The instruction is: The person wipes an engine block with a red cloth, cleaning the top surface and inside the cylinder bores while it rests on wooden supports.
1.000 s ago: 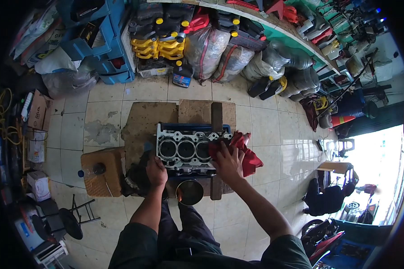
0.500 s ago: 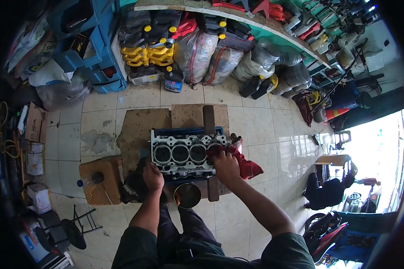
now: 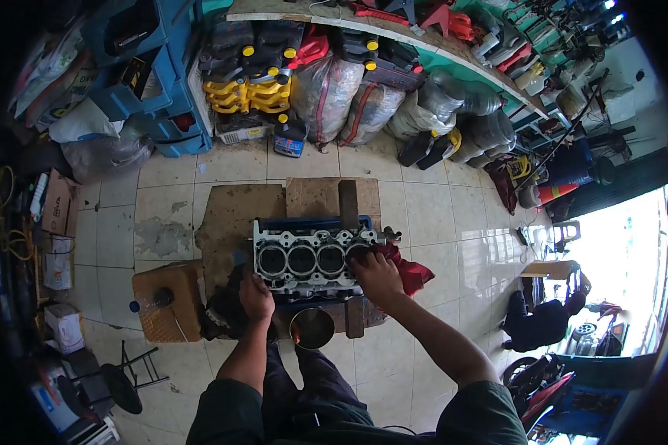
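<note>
A metal engine block [image 3: 315, 241] with a row of several round cylinder bores lies before me, bores facing up. My right hand [image 3: 378, 277] presses a dark red cloth [image 3: 412, 276] onto the block at the rightmost bore, its fingers bent into the cloth. That bore is mostly covered by hand and cloth, and the cloth's loose end hangs past the block's right side. At the near left corner of the block, my left hand [image 3: 257, 298] is closed around the edge; its fingertips are partly hidden.
Under the block are cardboard [image 3: 234, 204] and a wooden bar [image 3: 354, 317]. A round golden-rimmed pan [image 3: 312, 328] is close to my legs. At left, a woven stool [image 3: 152, 308] bears a bottle [image 3: 147, 302]. A person [image 3: 538, 319] sits near the bright doorway.
The view has shifted slightly. My right hand and the cloth have moved a little at the rightmost bore, while my left hand keeps its place at the block's corner.
</note>
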`<state>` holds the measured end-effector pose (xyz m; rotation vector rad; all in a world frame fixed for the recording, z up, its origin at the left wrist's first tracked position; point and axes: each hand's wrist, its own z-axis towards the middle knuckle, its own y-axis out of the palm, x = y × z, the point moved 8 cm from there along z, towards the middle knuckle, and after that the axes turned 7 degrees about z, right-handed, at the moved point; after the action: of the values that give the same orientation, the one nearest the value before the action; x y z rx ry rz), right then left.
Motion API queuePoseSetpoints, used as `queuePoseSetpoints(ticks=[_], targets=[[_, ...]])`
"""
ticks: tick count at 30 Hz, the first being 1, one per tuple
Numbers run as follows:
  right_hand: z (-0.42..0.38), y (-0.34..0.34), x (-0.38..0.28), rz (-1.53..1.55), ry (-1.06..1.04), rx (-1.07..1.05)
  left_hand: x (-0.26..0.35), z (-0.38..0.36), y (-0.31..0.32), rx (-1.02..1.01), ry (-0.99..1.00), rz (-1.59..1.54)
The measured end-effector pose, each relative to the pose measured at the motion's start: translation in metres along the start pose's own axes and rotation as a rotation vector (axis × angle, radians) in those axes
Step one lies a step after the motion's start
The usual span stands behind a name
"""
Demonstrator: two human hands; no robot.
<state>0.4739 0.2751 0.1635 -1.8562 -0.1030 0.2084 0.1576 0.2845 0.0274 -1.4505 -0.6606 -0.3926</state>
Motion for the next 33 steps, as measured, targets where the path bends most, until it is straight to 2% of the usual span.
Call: queuePoseSetpoints(ticks=[4,6,10,12,13,15,16,18,19,21,24,26,29,32,33], targets=[[0.006,-0.001,-0.003,0.033,-0.049,0.012,0.006,-0.002,-0.005,0.106,0.053,-0.010],[0.016,-0.005,-0.001,0.095,0.070,0.051,0.002,-0.002,-0.003,0.087,0.034,0.023],[0.027,-0.004,0.000,0.081,0.129,-0.011,0.003,-0.003,-0.003,0.115,0.052,0.047],[0.028,-0.002,0.002,0.101,0.060,-0.157,0.000,-0.004,-0.002,0.124,0.044,0.067],[0.033,-0.011,0.007,0.097,0.055,-0.155,0.000,-0.004,-0.002,0.129,0.041,0.065],[0.038,-0.009,0.009,0.049,-0.070,-0.358,-0.002,-0.002,0.001,0.089,0.045,0.070],[0.039,-0.008,0.012,0.046,-0.076,-0.358,-0.004,-0.001,0.001,0.093,0.040,0.070],[0.043,-0.027,0.022,0.091,0.006,-0.030,-0.012,-0.004,0.008,0.015,-0.008,0.114],[0.042,-0.015,0.020,0.091,0.000,-0.037,-0.009,-0.003,0.007,0.014,-0.017,0.116],[0.032,-0.012,0.015,0.068,0.115,0.275,0.003,-0.003,-0.004,0.133,0.055,0.076],[0.033,-0.003,0.005,0.076,0.234,0.274,0.001,-0.003,-0.001,0.111,0.068,0.064],[0.029,-0.003,0.008,0.088,0.229,0.205,0.001,-0.001,-0.005,0.102,0.064,0.071],[0.020,-0.008,0.005,0.138,-0.013,0.010,-0.001,-0.005,0.002,0.106,0.060,0.067],[0.030,-0.017,0.018,0.190,0.036,0.094,-0.007,0.000,0.002,0.079,0.032,0.078],[0.032,-0.028,0.022,0.231,0.115,0.246,-0.006,0.001,0.001,0.082,0.036,0.072]])
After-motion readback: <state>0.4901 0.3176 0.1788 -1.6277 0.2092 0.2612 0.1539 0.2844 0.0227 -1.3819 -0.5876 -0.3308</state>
